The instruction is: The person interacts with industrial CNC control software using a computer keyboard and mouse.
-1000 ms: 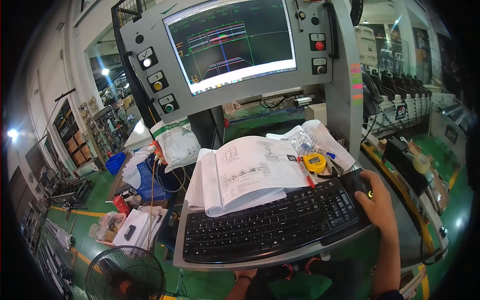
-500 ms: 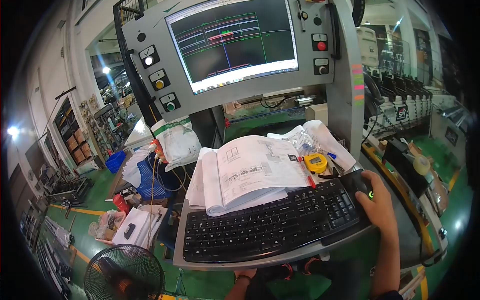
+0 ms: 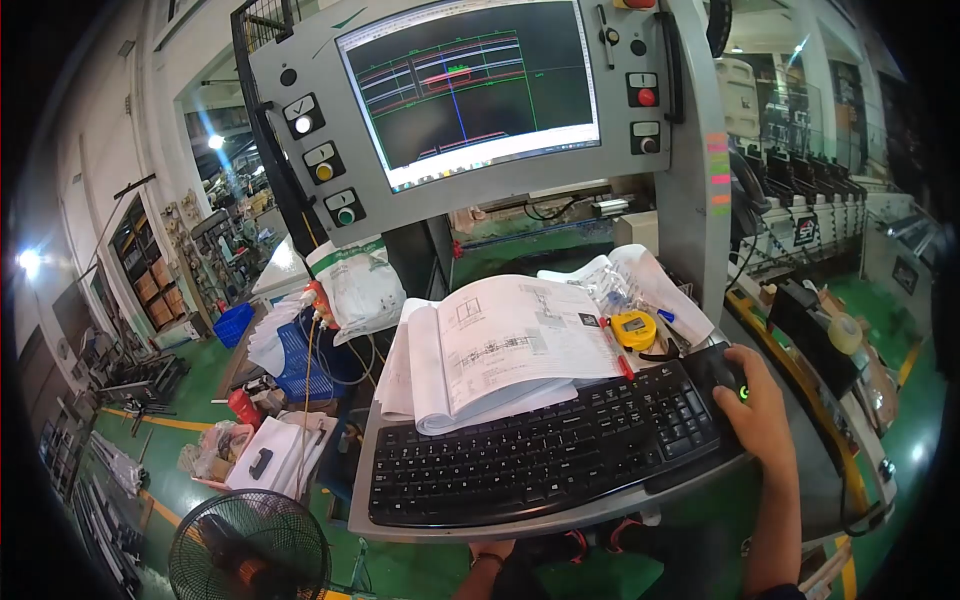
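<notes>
My right hand [image 3: 760, 410] rests over a black computer mouse [image 3: 718, 372], fingers curled around its right side. The mouse lies just right of a black keyboard [image 3: 545, 455] on the grey tray. Low in the view, my left hand [image 3: 492, 549] is at the tray's front edge; its fingers are hidden beneath it. An open booklet of technical drawings [image 3: 520, 345] lies over the keyboard's back edge. Beside it are a red pen [image 3: 625, 366] and a yellow tape measure [image 3: 633, 329]. Above, a monitor [image 3: 470, 95] displays a coloured line drawing on black.
Push buttons, including a red one [image 3: 646, 97], flank the monitor. A white bag [image 3: 358, 288] stands behind the tray at left. On the floor side, a black fan [image 3: 248, 550] is at lower left, near a blue basket [image 3: 305, 365]. Machinery [image 3: 800, 215] stands at right.
The camera view has shifted slightly. On the monitor, the horizontal line across the drawing has moved a little lower. Both hands stay in place.
</notes>
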Motion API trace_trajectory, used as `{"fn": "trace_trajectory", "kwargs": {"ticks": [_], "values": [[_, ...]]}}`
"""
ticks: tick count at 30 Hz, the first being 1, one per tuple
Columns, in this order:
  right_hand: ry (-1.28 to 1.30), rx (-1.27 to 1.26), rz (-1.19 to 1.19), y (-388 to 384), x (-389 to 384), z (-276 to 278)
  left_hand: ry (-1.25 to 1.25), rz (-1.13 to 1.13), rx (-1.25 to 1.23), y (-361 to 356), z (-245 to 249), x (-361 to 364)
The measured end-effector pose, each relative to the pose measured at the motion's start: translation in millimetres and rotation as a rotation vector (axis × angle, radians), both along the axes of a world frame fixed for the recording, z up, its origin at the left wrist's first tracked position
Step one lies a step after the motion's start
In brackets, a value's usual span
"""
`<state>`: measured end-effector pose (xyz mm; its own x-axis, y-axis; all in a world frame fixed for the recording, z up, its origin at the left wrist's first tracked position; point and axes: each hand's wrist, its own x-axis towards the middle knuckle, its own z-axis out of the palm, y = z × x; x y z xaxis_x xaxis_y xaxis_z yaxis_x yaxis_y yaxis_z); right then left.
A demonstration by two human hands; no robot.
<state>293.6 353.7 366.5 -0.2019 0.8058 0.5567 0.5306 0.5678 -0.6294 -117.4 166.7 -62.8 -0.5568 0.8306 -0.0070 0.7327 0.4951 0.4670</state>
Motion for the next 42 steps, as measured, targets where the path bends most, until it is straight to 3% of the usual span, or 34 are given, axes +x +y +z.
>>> {"fn": "trace_trajectory", "kwargs": {"ticks": [32, 42], "values": [[0.028, 0.039, 0.028, 2, 4, -4, -0.056, -0.057, 0.039, -1, -13, -4], [0.031, -0.064, 0.003, -1, 2, 1, -0.025, -0.061, -0.016, 2, -10, -5]]}}
